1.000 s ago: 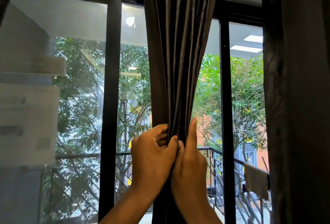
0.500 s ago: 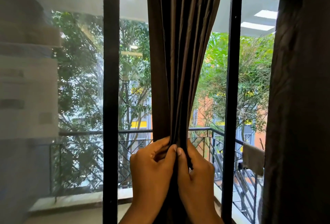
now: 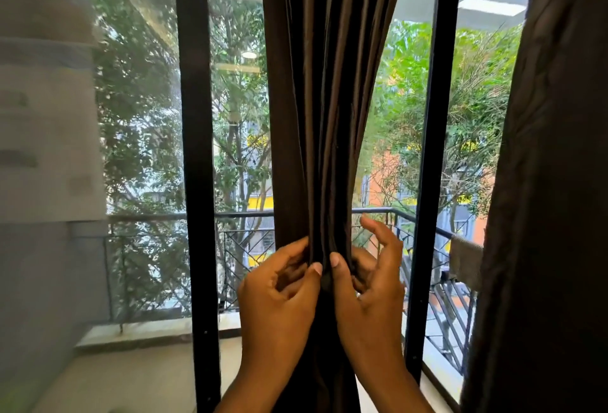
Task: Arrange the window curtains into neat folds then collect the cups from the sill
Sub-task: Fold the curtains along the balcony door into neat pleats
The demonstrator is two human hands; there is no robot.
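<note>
A dark brown curtain point(image 3: 329, 90) hangs in front of the window, gathered into narrow vertical pleats. My left hand point(image 3: 279, 294) grips the bunched folds from the left, thumb pressed on the front. From the right, my right hand point(image 3: 368, 284) pinches the same bunch with its thumb, while its fingers are lifted and spread loosely beside the cloth. A second dark curtain point(image 3: 552, 182) fills the right edge. No cups and no sill top are in view.
Black window frame bars point(image 3: 197, 166) stand left and right point(image 3: 434, 149) of the gathered curtain. Beyond the glass lie a balcony floor point(image 3: 138, 376), a black metal railing point(image 3: 250, 241) and trees.
The view has tilted downward, and both hands have slid lower along the curtain. My right hand's fingers have opened away from the cloth, where before they were closed against it.
</note>
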